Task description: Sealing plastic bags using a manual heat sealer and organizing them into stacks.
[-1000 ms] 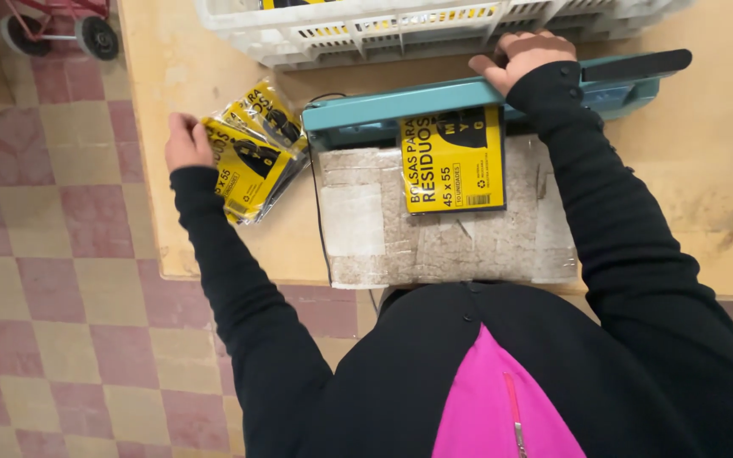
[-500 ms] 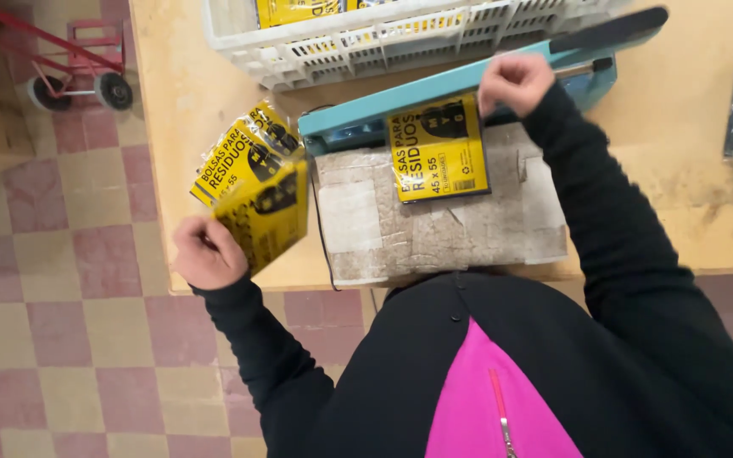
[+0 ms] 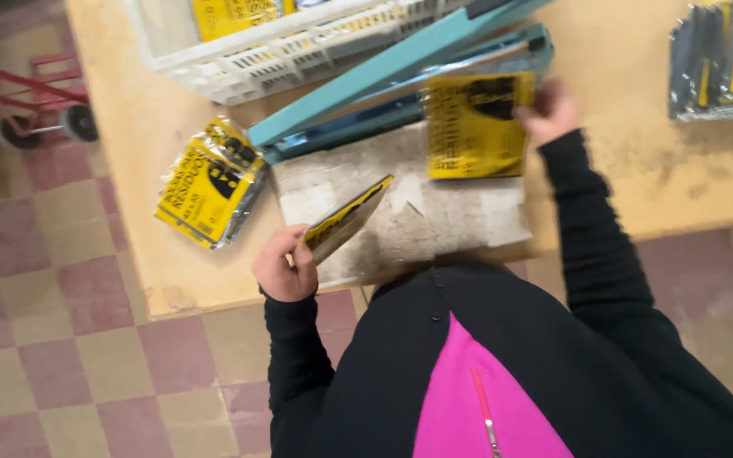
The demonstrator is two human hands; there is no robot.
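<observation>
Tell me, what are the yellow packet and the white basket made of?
The yellow packet in the left hand looks like thin glossy plastic film: it shines and bends. The white basket looks like hard matte plastic, moulded with slotted walls.

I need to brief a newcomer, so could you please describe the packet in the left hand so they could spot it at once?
Start at the teal heat sealer on the wooden table. Below it, the left hand holds a yellow-and-black plastic packet tilted edge-on, unlike the flat packets nearby.

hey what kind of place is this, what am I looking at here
Probably a small packing workshop: a teal heat sealer on a worn wooden bench, yellow-labelled bag packs stacked beside it, a white plastic crate of more packs.
</observation>
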